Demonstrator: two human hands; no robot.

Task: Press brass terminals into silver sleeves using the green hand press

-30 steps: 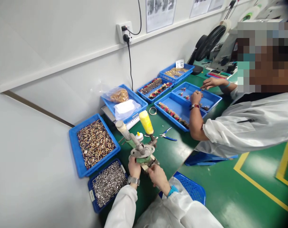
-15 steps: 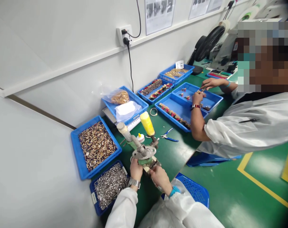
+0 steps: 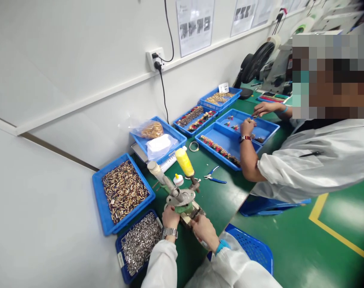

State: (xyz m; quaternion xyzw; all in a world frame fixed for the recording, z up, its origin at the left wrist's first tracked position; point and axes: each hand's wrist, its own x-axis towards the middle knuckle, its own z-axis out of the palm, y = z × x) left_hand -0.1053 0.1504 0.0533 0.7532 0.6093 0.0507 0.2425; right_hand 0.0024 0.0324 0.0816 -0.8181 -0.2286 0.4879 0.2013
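Observation:
A small metal hand press [image 3: 182, 198] with a yellow-wrapped handle [image 3: 184, 162] stands on the green table. My left hand [image 3: 170, 218] is at the near left side of its base, fingers curled and closed, their tips hidden by the press. My right hand [image 3: 204, 230] touches the front of the base with fingers pressed together; what they pinch is too small to make out. Left of my hands lie a blue tray of gold-coloured metal pieces [image 3: 125, 190] and a smaller dark blue tray of silver pieces [image 3: 141, 240].
A white-capped bottle with yellow tip [image 3: 178, 180], blue-handled pliers [image 3: 215, 176] and a ring [image 3: 194, 146] lie beyond the press. A blue tray holds bags [image 3: 161, 144]. At right, a co-worker's hands [image 3: 248, 126] work over a divided blue tray [image 3: 224, 136]. A blue stool [image 3: 254, 248] stands below the edge.
The view has shifted slightly, so the table and trays sit a little lower. Both my hands remain at the press. The co-worker's hands have moved slightly over the tray.

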